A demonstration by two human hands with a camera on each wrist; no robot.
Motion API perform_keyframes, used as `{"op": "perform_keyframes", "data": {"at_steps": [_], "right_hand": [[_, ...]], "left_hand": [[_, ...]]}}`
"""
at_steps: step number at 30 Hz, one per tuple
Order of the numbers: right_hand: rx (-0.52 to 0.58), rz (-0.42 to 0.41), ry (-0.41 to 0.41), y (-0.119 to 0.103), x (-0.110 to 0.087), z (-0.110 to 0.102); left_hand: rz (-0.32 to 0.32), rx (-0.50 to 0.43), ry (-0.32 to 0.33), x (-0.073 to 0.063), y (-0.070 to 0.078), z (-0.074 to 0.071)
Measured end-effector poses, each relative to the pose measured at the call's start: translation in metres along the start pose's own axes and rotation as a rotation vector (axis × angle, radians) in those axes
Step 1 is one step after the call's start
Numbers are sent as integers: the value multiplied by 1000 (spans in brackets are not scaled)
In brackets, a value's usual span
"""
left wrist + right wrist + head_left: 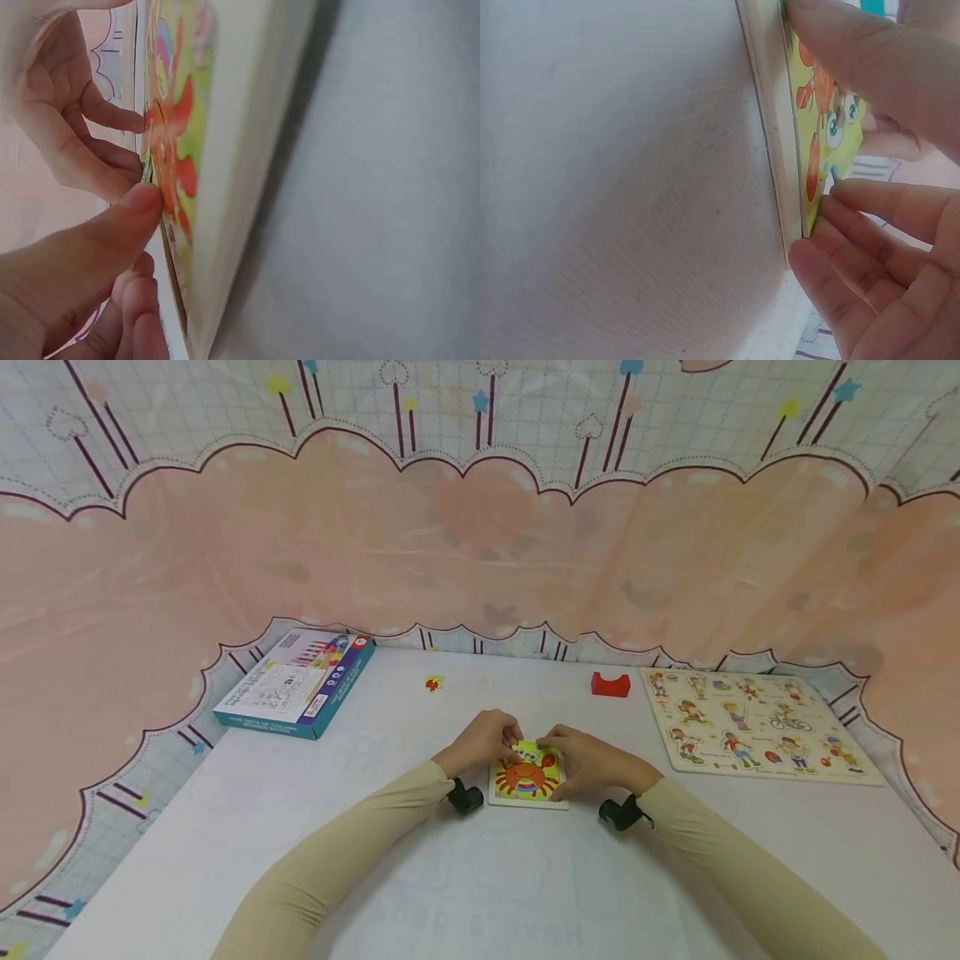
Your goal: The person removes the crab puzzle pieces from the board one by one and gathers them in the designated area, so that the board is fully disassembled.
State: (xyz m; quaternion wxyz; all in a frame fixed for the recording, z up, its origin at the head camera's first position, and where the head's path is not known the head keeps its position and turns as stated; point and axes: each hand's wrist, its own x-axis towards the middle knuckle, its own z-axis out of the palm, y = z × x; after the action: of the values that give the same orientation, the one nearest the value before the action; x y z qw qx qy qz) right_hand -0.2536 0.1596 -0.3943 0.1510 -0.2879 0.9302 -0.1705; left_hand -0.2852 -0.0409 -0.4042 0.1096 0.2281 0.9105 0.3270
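A small wooden crab puzzle board (pixel 525 779) lies on the white table between the two hands. At its far edge, a yellow puzzle piece with eyes (pixel 528 748) sits raised and tilted. My left hand (pixel 483 741) pinches this piece near its left side; the thumb (pixel 124 221) shows closest in the left wrist view. My right hand (pixel 600 762) spans the board's right side, thumb near the lower right and fingertips at the far edge. In the right wrist view its index finger (pixel 885 201) touches the tilted piece's corner.
A loose red and yellow puzzle piece (pixel 433 683) lies farther back. The boxed set (pixel 288 681) is at the left rear. A red notched block (pixel 611 685) and a large wooden picture board (pixel 750 727) are at the right. A patterned curtain (pixel 480 552) hangs behind.
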Motion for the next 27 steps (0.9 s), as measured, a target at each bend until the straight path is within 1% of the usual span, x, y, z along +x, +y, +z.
{"op": "perform_keyframes", "data": {"at_steps": [6,11,15,18,21,24,27], "right_hand": [[-1,1,6,1,0,1],[3,17,6,0,1,2],[0,10,7,0,1,1],[-3,-2,3,1,1,1],[-1,-9,2,1,1,2],[6,-5,8,1,1,2],[7,-9,16,0,0,2]], "left_hand": [[8,-58,15,0,-4,0],[-34,-93,17,-1,-6,0],[-60,-120,13,-2,-9,-6],[-38,-122,35,-4,-12,-17],[0,-118,82,-3,-20,-33],[21,-107,135,2,-31,-52],[26,-83,179,9,-45,-68]]}}
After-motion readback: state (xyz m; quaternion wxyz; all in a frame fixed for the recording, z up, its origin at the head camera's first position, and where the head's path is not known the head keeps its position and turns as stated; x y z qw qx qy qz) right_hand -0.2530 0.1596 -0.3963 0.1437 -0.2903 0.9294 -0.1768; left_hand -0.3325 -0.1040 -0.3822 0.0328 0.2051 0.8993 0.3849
